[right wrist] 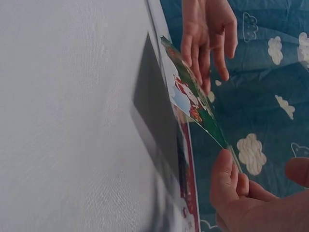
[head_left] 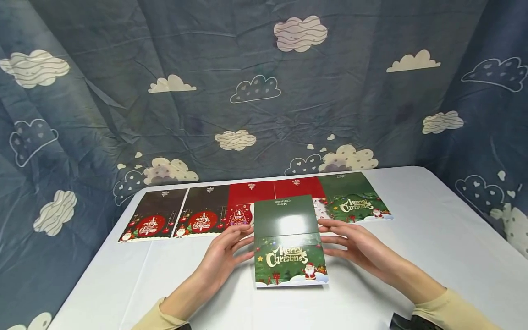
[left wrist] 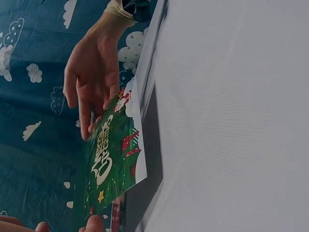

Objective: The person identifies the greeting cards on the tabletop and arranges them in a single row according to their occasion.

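A green Merry Christmas card (head_left: 290,270), unfolded with a crease across its middle, is held above the white table. Its shadow falls on the cloth in both wrist views. At its left edge are the outstretched fingers of my left hand (head_left: 224,252). My right hand (head_left: 363,250) supports the opposite edge with extended fingers. In the right wrist view the thumb of the right hand (right wrist: 251,203) stands apart from the card (right wrist: 198,99). The left wrist view shows only fingertips of the left hand (left wrist: 91,224) beside the card (left wrist: 113,145).
Along the table's back lies a row of unfolded cards: two black-and-red ones (head_left: 150,224) (head_left: 202,222) at left, red ones (head_left: 251,195) in the middle, partly hidden by the held card, and a green one (head_left: 354,201) at right. Behind hangs a cloud-patterned curtain (head_left: 247,55).
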Motion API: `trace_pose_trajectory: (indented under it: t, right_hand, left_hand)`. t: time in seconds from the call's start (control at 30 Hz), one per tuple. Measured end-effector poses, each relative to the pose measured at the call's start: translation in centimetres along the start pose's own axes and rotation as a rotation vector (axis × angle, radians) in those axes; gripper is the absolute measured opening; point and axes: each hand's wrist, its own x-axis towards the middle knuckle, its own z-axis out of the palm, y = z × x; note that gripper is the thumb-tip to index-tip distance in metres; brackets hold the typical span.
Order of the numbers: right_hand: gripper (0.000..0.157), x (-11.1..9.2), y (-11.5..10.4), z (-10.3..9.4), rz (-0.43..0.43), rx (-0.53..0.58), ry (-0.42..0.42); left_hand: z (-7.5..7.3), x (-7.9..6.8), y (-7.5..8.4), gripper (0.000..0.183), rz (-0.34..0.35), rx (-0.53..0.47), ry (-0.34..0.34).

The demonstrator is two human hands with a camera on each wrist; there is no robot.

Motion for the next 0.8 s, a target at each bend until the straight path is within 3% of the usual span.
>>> trace_pose_trajectory:
  t: [0.8]
  right_hand:
    - [0.059, -1.6, -0.1, -3.4, -0.017, -0.03, 0.052]
  left_hand:
    - [2.9, 3.1, -1.7, 0.037, 0.024, 0.003, -0.066]
